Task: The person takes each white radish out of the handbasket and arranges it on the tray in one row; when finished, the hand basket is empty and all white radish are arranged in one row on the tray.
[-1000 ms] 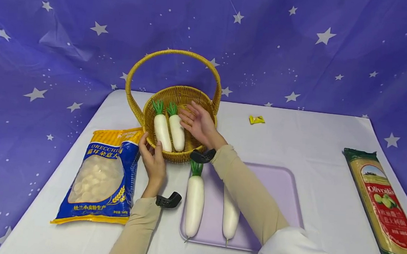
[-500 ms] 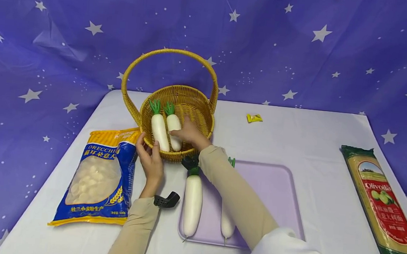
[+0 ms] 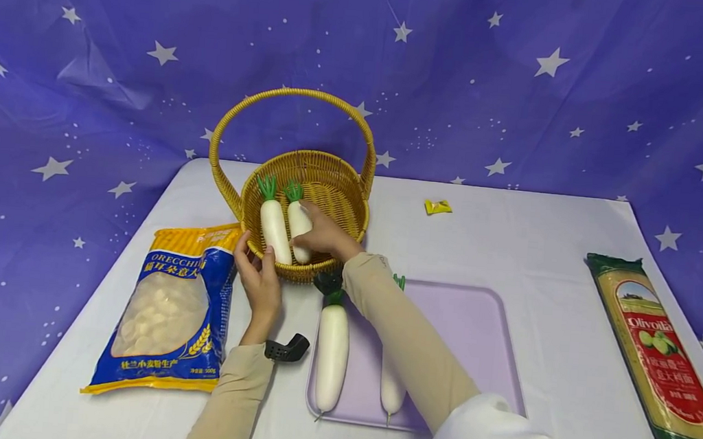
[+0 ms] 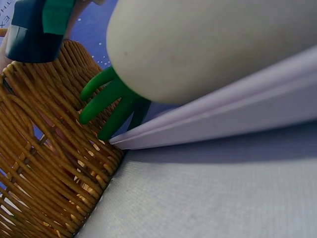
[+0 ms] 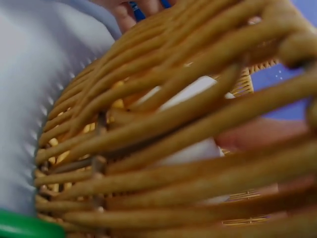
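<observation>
A woven basket [image 3: 336, 177] with a tall handle holds two white radishes with green tops, the left radish [image 3: 275, 231] and the right radish [image 3: 299, 222]. My right hand [image 3: 328, 237] reaches over the basket's near rim and grips the right radish, thumb on its near side and fingers on its far side. The left hand [image 3: 261, 288] holds the basket's near left rim, its thumb up at the edge. In the right wrist view, the basket's weave [image 5: 148, 173] hides most of the right hand's hold.
A lilac tray [image 3: 464, 359] before the basket bears two larger radishes [image 3: 332, 356], one partly under the right forearm. An orecchiette bag [image 3: 161, 315] lies left, a spaghetti pack [image 3: 656, 361] right. A yellow-wrapped sweet [image 3: 437, 207] lies toward the back.
My right hand, earlier spread beside the right radish, has turned and closed its fingers and thumb round it. The left hand stays on the basket rim.
</observation>
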A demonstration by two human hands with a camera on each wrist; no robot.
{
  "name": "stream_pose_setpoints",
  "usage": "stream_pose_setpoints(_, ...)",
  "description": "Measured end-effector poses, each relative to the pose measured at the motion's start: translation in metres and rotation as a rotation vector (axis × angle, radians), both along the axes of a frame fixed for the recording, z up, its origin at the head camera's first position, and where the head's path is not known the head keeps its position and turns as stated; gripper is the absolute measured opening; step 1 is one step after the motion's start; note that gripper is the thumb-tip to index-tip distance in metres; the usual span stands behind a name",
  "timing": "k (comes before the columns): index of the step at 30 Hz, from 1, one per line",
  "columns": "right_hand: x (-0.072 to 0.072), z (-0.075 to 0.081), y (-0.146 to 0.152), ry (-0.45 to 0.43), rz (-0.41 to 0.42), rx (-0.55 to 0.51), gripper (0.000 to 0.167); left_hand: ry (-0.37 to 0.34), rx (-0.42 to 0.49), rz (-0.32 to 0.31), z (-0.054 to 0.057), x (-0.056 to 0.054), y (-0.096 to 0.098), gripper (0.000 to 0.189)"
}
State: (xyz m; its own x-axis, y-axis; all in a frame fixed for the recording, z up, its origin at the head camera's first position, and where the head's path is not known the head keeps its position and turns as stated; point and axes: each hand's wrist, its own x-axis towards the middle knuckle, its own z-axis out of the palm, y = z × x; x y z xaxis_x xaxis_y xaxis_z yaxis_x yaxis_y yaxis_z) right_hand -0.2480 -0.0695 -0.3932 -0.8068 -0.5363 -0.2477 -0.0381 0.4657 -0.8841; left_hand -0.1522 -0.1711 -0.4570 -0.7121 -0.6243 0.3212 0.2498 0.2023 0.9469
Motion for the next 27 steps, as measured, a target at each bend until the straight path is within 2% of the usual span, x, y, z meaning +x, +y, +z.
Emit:
stream_pose_setpoints(3,-0.001,0.000,0.001,-0.015,0.047,0.005,0.069,-0.001,0.011,-0.006,0.004,0.002,0.001,0.047)
stream_pose_setpoints(5,-0.001,0.000,0.002,-0.018,0.078,0.019,0.062,0.006,0.019,-0.015,0.011,0.005,0.003,0.048)
stream_pose_setpoints(10,-0.002,0.001,0.002,-0.033,0.128,0.026,0.056,0.020,0.018,-0.024,0.026,0.011,0.009,0.048)
stream_pose_setpoints(12,-0.002,0.001,0.003,-0.040,0.136,0.015,0.056,0.015,0.018,-0.023,0.023,0.010,0.007,0.047)
stream_pose_setpoints(18,-0.004,0.001,0.005,-0.092,0.113,-0.068,0.054,0.003,0.005,-0.008,0.003,0.002,0.001,0.047)
stream_pose_setpoints(27,-0.003,0.002,0.006,-0.203,0.155,-0.287,0.054,-0.007,0.002,0.003,0.000,0.002,0.000,0.047)
